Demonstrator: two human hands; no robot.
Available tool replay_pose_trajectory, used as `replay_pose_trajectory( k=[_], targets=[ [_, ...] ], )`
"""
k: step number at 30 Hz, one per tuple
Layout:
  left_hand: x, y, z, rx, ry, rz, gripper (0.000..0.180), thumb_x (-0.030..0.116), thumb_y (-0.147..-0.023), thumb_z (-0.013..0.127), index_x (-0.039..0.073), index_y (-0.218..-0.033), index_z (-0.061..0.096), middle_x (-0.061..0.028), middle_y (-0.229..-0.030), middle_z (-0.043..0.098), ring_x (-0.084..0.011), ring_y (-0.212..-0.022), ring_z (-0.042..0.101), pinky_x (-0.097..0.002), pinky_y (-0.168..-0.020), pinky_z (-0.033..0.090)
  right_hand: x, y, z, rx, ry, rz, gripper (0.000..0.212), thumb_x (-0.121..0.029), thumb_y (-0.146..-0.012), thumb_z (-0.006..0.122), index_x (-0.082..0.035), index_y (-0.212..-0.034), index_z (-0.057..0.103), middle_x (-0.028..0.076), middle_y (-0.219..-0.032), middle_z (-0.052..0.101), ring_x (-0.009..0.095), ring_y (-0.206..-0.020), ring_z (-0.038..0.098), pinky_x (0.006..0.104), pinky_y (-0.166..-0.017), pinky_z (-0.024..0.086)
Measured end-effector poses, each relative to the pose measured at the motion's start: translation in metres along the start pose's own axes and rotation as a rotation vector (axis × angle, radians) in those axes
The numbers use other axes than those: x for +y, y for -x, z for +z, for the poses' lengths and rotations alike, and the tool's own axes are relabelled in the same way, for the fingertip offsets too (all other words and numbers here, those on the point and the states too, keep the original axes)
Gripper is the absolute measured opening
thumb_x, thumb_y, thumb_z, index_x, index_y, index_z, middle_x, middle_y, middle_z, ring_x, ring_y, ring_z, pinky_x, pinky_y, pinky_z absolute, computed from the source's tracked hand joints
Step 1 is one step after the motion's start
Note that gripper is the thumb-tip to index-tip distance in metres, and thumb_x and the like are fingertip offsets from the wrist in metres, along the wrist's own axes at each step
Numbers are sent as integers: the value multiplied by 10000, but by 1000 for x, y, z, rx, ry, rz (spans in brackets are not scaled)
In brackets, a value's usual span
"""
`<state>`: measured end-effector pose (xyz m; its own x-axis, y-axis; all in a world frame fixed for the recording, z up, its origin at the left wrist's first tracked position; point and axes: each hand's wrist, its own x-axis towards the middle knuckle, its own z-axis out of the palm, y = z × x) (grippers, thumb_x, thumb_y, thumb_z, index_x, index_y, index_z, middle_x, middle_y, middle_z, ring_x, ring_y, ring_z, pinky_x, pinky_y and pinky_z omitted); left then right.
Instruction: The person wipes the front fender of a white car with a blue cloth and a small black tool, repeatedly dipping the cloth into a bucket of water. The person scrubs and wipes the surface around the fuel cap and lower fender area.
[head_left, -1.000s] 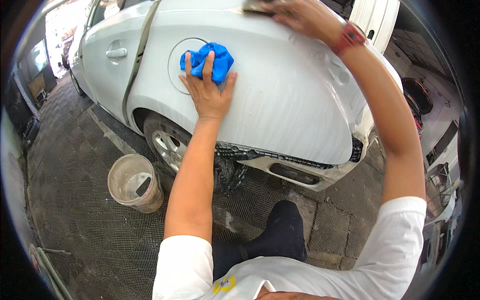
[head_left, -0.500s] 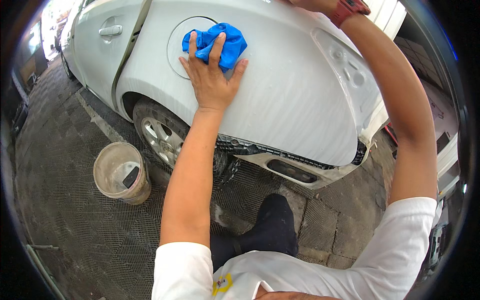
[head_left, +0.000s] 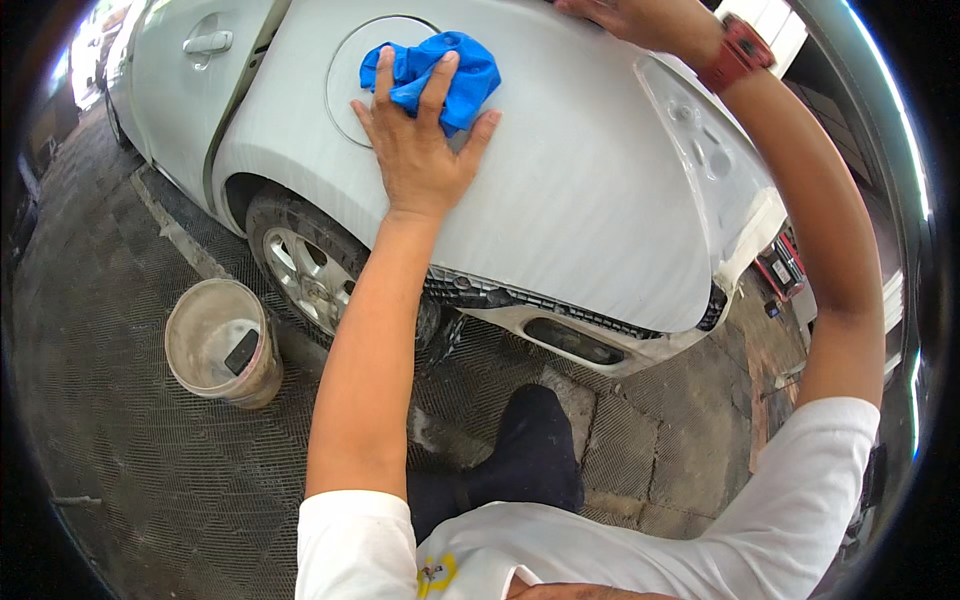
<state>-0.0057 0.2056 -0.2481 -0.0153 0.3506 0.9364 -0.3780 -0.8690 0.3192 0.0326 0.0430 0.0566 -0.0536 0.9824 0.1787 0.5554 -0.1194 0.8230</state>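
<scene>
My left hand (head_left: 420, 160) presses a crumpled blue cloth (head_left: 462, 85) against the car's pale grey rear panel (head_left: 570, 200), with its fingers spread over the cloth. Beneath the cloth's left side is the round fuel flap (head_left: 345, 85). Higher up, at the top edge of the view, my right hand (head_left: 650, 22) reaches over the same panel, with a red watch (head_left: 742, 55) on its wrist. A sliver of something dark shows under its fingers, too little to name. The top of that hand is cut off by the frame.
A worn bucket (head_left: 215, 335) with a dark block-shaped thing (head_left: 241, 352) inside stands on the ridged floor mats (head_left: 120, 420). To its right is the rear wheel (head_left: 300, 270). Masking covers the door edge (head_left: 240, 100). A red and black case (head_left: 782, 268) lies beyond the car's rear corner.
The view has shifted, with the car and bucket now a little further left. My right hand shows more fully at the top. The left hand stays on the cloth by the fuel flap.
</scene>
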Motion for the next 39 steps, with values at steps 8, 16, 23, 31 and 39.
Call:
replay_pose_trajectory(
  k=[8,16,23,31,39],
  targets=[
    [-1,3,1,12,-8,22,877,633,-950,836,403,-1692,429,-234,-1772,277,-508,-1634,319,-874,-1227,231,7,-26,-7,-66,-117,66,507,-129,-1051,627,-135,-1552,702,204,-1328,788,360,-1246,717,473,-1130,537],
    [10,0,12,50,51,4,858,676,-933,826,469,-1673,445,-191,-1775,260,-527,-1576,393,-925,-1209,208,9,-10,-23,-116,-78,67,569,-112,-1046,603,-138,-1613,642,182,-1285,803,361,-1175,737,517,-1086,549],
    [-5,1,2,29,-11,12,863,683,-947,810,470,-1685,417,-180,-1779,254,-521,-1600,359,-929,-1208,205,-38,29,-46,-300,-85,308,521,-289,-1190,485,-246,-1707,525,170,-1641,619,385,-1531,557,492,-1365,369],
    [-2,3,8,19,2,15,867,671,-940,821,427,-1683,445,-198,-1787,251,-524,-1616,343,-919,-1193,244,-38,49,-52,-331,-7,308,498,-232,-1218,432,-255,-1708,518,141,-1640,626,287,-1541,567,485,-1371,352],
    [22,1,14,-21,97,-77,582,602,-889,877,324,-1370,702,-239,-1777,337,-546,-1659,282,-870,-1243,185,41,86,-22,-112,26,239,524,-240,-1118,654,-208,-1640,629,135,-1608,652,378,-1458,588,484,-1290,420]
  ],
)
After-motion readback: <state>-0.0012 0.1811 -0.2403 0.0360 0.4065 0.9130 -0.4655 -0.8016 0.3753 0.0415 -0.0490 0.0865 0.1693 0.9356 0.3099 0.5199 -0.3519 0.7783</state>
